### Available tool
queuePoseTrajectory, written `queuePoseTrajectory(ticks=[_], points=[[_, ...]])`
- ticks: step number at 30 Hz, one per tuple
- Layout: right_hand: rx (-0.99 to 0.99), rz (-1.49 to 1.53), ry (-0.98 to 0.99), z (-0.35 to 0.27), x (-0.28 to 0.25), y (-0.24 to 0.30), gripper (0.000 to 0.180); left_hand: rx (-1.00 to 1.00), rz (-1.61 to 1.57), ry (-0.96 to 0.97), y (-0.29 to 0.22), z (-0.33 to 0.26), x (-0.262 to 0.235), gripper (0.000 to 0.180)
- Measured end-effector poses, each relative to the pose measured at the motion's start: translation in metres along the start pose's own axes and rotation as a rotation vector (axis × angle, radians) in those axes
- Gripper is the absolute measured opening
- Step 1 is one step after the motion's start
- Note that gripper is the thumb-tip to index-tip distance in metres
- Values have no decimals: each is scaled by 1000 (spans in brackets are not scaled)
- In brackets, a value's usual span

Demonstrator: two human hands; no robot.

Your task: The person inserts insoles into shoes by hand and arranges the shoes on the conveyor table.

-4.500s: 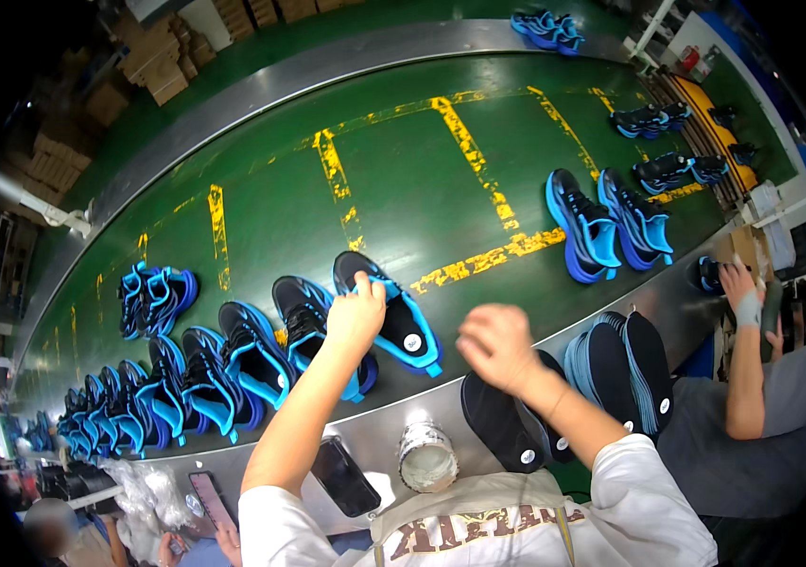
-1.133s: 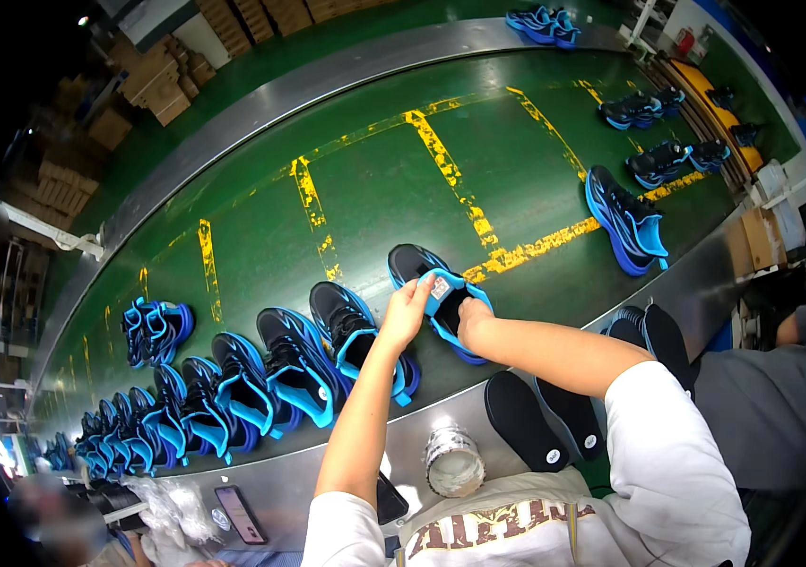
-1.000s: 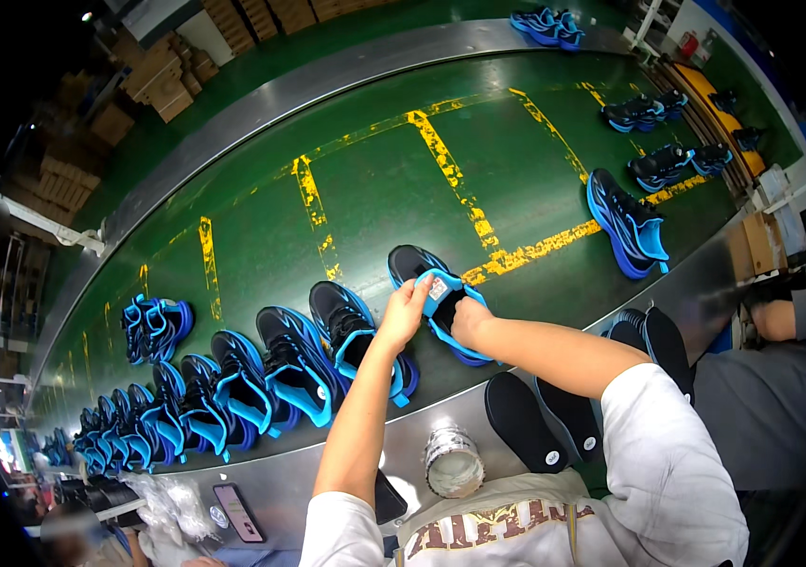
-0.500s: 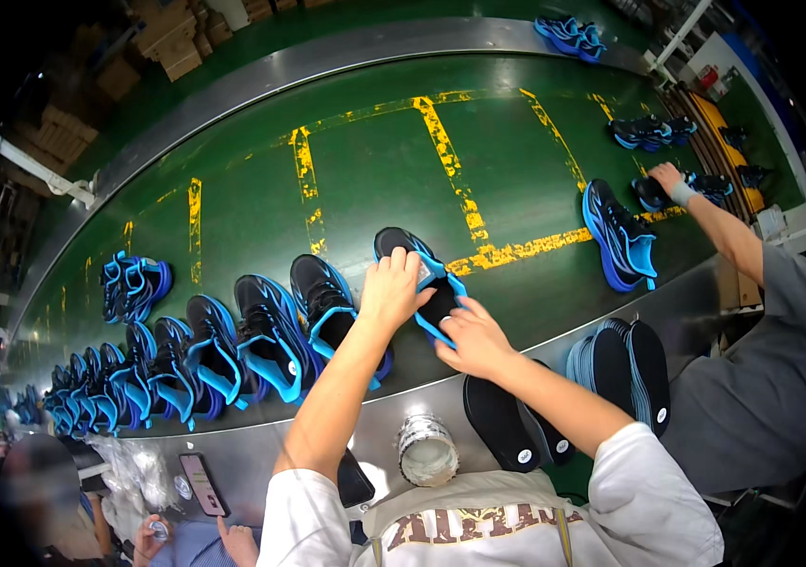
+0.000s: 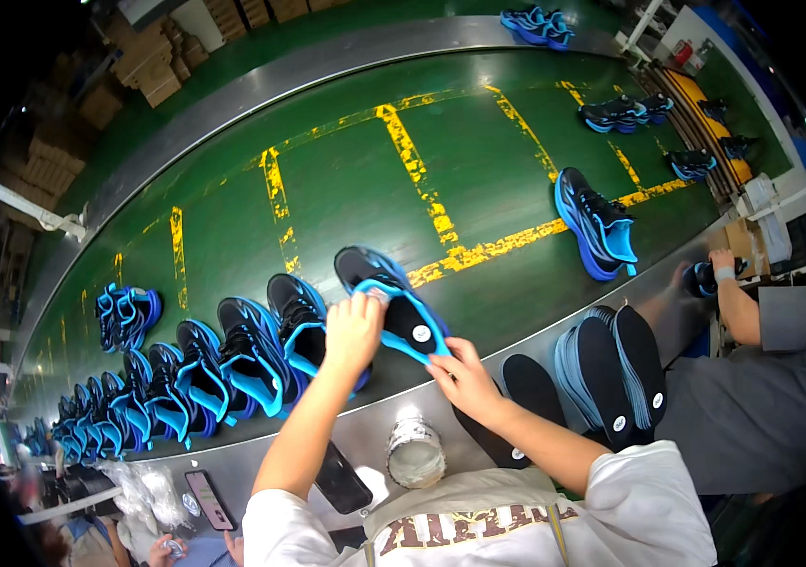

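A black-and-blue sneaker (image 5: 386, 267) lies between my hands with its toe pointing away. A black insole (image 5: 407, 319) shows in its opening, with a white round sticker near the heel. My left hand (image 5: 355, 328) is closed on the tongue area at the front of the opening. At the heel, my right hand (image 5: 467, 378) pinches the bright blue collar between thumb and fingers. Just left of my left hand stands another sneaker (image 5: 297, 295), first in a row of several that runs to the far left.
Stacked black insoles (image 5: 601, 373) lie on the metal edge at right, near a white-smeared pot (image 5: 416, 452) and a phone (image 5: 343, 480). A single sneaker (image 5: 596, 225) stands on the green belt (image 5: 346, 203). At right, a co-worker's hand (image 5: 722, 260) holds a dark shoe.
My right hand has moved back to the heel collar, uncovering the insole and sticker. My left hand stays at the tongue. The co-worker's hand has drawn a shoe off the belt toward the near side.
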State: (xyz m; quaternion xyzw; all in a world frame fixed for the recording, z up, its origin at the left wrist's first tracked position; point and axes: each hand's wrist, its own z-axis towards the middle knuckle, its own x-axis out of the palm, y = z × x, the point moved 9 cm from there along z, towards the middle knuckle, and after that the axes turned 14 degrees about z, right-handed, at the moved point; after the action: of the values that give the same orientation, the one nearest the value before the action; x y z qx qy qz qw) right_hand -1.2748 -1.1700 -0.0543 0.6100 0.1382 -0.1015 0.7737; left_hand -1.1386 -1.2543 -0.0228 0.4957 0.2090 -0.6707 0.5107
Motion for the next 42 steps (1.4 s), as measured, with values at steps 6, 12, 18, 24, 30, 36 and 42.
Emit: queuePoseTrajectory(ticks=[6, 12, 18, 24, 30, 36, 42], points=[[88, -182, 254, 28, -9, -6, 17, 189, -62, 491, -16, 33, 38, 11], [38, -57, 114, 29, -15, 6, 31, -504, -1136, 581, 44, 38, 37, 18], [-7, -11, -51, 24, -23, 1, 38, -558, -1485, 554, 3, 87, -24, 19], [18, 18, -7, 30, -10, 0, 26, 444, -515, 967, -76, 41, 27, 23], [-46, -42, 67, 33, -15, -3, 21, 1007, 36, 904, -100, 2, 73, 21], [-50, -7, 187, 29, -5, -10, 28, 1057, -71, 848, -90, -3, 67, 16], [-30, -9, 192, 27, -5, -15, 30, 968, -128, 737, -85, -3, 65, 15]])
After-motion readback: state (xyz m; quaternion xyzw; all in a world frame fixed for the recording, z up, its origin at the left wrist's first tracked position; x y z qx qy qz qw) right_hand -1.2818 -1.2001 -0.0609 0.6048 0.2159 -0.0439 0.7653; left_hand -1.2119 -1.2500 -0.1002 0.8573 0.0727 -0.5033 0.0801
